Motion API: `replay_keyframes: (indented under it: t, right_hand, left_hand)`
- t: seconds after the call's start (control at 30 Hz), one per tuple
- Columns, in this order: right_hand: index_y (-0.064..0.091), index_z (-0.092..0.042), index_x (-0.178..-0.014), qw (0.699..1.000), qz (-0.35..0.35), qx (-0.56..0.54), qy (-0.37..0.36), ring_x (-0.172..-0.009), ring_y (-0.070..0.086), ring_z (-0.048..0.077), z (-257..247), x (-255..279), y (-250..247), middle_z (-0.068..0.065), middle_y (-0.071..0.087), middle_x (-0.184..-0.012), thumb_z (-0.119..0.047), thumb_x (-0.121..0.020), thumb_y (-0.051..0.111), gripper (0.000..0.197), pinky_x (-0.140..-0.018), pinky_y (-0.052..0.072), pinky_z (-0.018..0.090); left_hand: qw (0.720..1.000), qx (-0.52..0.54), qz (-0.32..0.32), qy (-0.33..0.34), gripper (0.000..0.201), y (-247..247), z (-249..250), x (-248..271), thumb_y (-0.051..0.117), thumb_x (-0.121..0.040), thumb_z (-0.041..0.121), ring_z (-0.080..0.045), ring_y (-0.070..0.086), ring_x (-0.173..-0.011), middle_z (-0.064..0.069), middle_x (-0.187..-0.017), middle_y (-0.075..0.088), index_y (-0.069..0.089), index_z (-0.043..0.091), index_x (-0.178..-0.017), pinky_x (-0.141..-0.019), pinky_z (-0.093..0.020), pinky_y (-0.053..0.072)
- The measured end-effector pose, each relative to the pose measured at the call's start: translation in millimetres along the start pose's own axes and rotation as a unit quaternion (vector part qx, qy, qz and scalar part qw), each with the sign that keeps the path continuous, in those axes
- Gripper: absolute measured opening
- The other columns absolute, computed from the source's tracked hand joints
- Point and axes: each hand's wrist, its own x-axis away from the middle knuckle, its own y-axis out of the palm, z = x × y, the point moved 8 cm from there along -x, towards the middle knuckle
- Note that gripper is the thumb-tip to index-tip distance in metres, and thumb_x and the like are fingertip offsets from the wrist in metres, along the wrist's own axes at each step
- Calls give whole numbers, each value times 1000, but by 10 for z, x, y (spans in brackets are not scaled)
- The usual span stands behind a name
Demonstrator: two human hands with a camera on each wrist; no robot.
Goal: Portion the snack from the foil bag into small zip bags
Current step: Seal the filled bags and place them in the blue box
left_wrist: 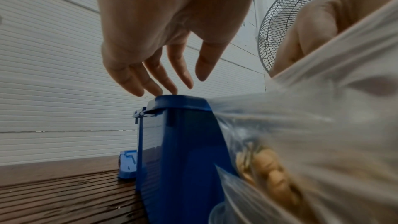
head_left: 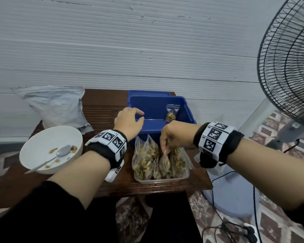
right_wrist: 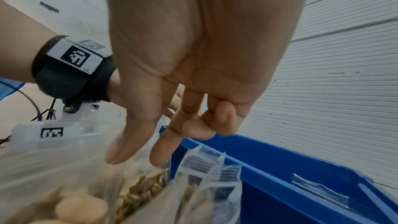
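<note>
small clear plastic zip bags, each holding pale, tan, lumpy snack pieces, stand upright and crowded in a shallow clear plastic tub on a dark ribbed wooden table. the right hand pinches the top of one filled zip bag in the tub between thumb and fingertips. the left hand is released, fingers relaxed, fingertips at the rim of a deep blue plastic bin just behind the tub; one more filled bag leans inside the bin. a crumpled silver foil bag lies at the table's far left, beside a white round bowl holding a metal spoon and a few crumbs.
</note>
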Motion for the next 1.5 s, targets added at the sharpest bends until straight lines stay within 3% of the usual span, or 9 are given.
replay_keyframes:
  t: [0.2,0.43,0.53,0.67,0.77,0.97,1.1,1.27,1.5]
  right_hand:
    - [71,-22,-86,996,31,-79,13,-67,58,-8,39,40,-253,-14,67,-79,-20,-85,70,1,-68,43,9]
    - [64,-12,-95,977,155,-138,51,-68,53,2,181,116,-597,-8,61,-79,-22,-93,60,11,-61,40,5]
    - [61,-9,-93,952,211,-211,69,-67,54,9,282,133,-653,0,62,-79,-20,-94,58,11,-55,43,9]
    - [60,-8,-87,925,269,-255,81,-64,54,10,372,184,-700,-1,61,-74,-14,-96,54,12,-51,44,11]
    - [60,-8,-83,918,286,-263,81,-62,54,9,397,200,-705,-1,61,-73,-16,-96,54,17,-50,44,11]
    - [61,-8,-91,914,311,-249,76,-64,53,10,397,220,-687,1,61,-77,-16,-95,56,10,-51,43,9]
    - [60,-15,-87,926,324,-183,65,-71,55,14,357,225,-700,7,64,-85,-16,-93,59,6,-57,41,10]
    - [57,-15,-84,929,339,-138,54,-66,48,3,309,230,-743,-9,54,-74,-13,-92,60,9,-57,36,5]
    - [63,-14,-83,927,342,-150,40,-69,50,1,277,198,-747,-9,57,-76,-15,-89,65,7,-62,38,4]
  left_hand:
    - [991,124,-24,52,13,-65,183,97,54,-96,30,-7,56,-105,13,-103,65,67,26,-96,-97,-30,42]
    - [950,305,-42,45,42,-115,328,144,47,-96,44,-5,65,-71,3,-74,70,69,13,-79,-73,-17,49]
    - [944,323,-32,49,43,-164,361,164,58,-79,54,-1,64,-73,7,-75,69,69,12,-81,-72,-14,47]
    - [943,326,-31,58,16,-177,348,149,80,-75,24,-11,69,-83,0,-87,74,70,16,-84,-78,-19,54]
    - [954,293,-6,60,8,-205,343,119,77,-80,18,-10,70,-82,1,-85,74,72,14,-83,-78,-19,54]
    - [977,195,22,78,8,-228,355,56,67,-88,21,9,58,-72,16,-80,65,67,23,-80,-69,-1,38]
    - [983,156,19,94,7,-231,392,34,65,-90,21,4,54,-77,14,-82,61,65,20,-83,-68,-1,36]
    - [980,166,16,105,3,-258,459,20,67,-88,15,9,56,-72,12,-80,63,67,16,-85,-69,-1,39]
    - [975,203,-4,92,11,-254,469,-10,71,-84,11,9,59,-67,5,-80,67,69,17,-94,-66,-5,44]
